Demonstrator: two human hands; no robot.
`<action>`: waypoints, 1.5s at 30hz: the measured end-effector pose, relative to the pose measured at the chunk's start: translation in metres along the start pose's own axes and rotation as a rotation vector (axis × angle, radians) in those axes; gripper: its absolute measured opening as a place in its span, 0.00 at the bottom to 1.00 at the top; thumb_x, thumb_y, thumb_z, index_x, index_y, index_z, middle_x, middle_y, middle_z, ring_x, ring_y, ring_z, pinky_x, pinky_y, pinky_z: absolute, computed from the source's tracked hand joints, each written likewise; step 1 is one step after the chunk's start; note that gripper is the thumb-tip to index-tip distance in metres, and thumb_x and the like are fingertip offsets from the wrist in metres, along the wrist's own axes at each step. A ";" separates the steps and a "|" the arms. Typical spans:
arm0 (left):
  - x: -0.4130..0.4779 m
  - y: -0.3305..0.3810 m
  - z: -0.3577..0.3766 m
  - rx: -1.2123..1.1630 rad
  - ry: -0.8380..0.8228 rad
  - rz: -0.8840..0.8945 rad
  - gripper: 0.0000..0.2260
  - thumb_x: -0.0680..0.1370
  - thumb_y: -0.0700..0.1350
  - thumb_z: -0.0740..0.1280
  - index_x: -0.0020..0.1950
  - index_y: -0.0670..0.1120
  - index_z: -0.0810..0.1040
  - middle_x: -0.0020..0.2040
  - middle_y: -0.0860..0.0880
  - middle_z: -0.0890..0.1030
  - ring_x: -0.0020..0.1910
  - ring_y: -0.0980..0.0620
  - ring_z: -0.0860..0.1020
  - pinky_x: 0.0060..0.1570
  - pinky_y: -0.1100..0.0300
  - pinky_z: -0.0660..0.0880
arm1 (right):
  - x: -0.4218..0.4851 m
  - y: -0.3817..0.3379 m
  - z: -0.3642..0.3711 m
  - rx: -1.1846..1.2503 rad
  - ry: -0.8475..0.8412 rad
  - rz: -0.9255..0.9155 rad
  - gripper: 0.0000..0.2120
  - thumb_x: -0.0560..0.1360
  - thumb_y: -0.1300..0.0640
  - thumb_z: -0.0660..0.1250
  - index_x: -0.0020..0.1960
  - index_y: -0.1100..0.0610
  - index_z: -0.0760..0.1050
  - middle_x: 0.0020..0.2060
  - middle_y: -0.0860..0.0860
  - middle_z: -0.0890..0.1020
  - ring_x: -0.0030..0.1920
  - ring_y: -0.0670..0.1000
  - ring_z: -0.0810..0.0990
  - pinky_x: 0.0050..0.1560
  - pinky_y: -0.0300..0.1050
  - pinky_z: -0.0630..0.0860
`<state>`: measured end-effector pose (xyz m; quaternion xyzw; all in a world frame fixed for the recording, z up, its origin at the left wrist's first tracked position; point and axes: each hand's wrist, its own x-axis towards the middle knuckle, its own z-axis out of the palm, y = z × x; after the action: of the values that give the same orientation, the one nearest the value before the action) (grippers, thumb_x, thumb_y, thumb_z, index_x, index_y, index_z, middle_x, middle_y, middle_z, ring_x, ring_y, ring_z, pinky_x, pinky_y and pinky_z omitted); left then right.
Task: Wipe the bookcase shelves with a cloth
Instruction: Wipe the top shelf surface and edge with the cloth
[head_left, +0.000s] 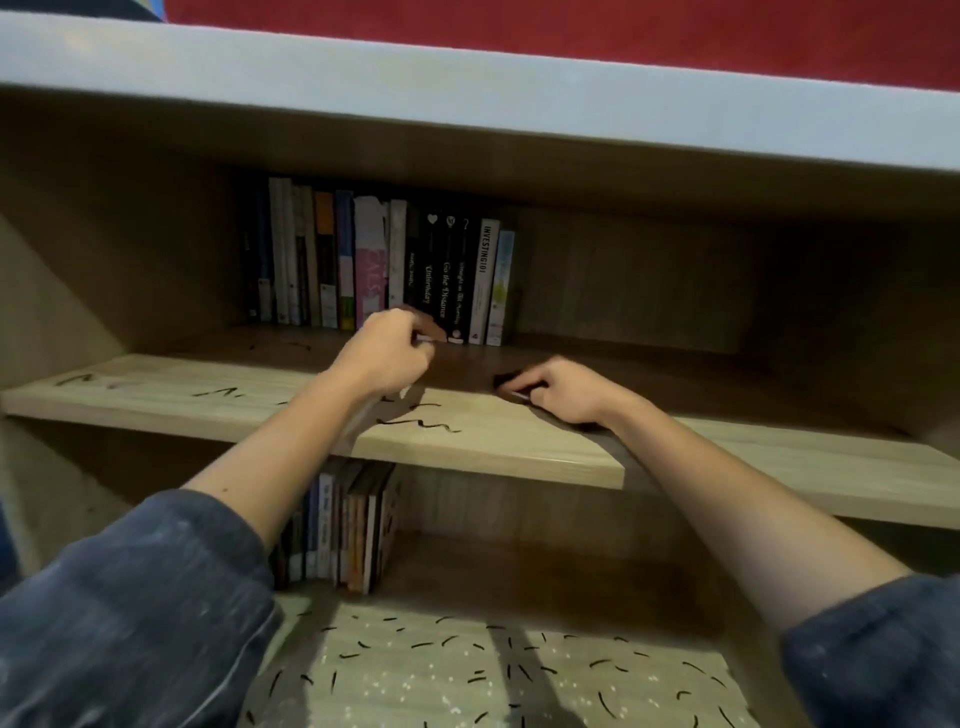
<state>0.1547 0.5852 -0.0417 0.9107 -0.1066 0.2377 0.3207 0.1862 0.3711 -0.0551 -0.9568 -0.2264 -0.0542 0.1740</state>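
Over the scribbled wooden shelf (519, 441), left hand (387, 356) and right hand (563, 389) curl their fingers; what they grip is unclear.

**Both hands on the middle shelf**

The left hand (387, 353) hovers, fingers curled, with a scrap of white showing, just near the row of upright books (379, 260). The right hand (563, 389) rests curled on the shelf (156, 387). Dark scribbles (415, 423) mark the wood between them.

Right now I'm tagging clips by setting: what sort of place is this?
Likely a room at home, perhaps a study or bedroom: a wooden bookcase, paperback books standing at the back of its middle shelf, and more books on the level below.
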 end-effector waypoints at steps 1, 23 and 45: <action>-0.006 -0.005 -0.004 0.016 0.007 0.030 0.11 0.79 0.43 0.61 0.59 0.46 0.78 0.58 0.46 0.78 0.54 0.48 0.76 0.53 0.57 0.72 | -0.005 -0.004 0.001 0.020 0.014 -0.018 0.18 0.78 0.64 0.56 0.62 0.49 0.76 0.64 0.50 0.75 0.58 0.52 0.76 0.60 0.46 0.72; -0.017 -0.054 -0.001 0.268 0.051 0.327 0.16 0.82 0.51 0.53 0.61 0.51 0.77 0.63 0.53 0.74 0.67 0.52 0.65 0.71 0.53 0.44 | -0.061 -0.082 0.022 0.187 0.240 0.201 0.15 0.77 0.63 0.58 0.49 0.47 0.79 0.48 0.45 0.79 0.28 0.42 0.76 0.26 0.33 0.70; -0.032 -0.077 -0.026 0.050 0.060 0.375 0.10 0.78 0.43 0.62 0.55 0.49 0.80 0.60 0.52 0.78 0.65 0.53 0.69 0.67 0.56 0.59 | -0.064 -0.102 0.033 0.101 0.232 0.222 0.14 0.79 0.59 0.56 0.55 0.49 0.79 0.39 0.53 0.83 0.21 0.42 0.72 0.21 0.34 0.67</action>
<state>0.1437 0.6622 -0.0810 0.8750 -0.2590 0.3229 0.2509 0.0845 0.4416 -0.0662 -0.9533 -0.1000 -0.1335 0.2519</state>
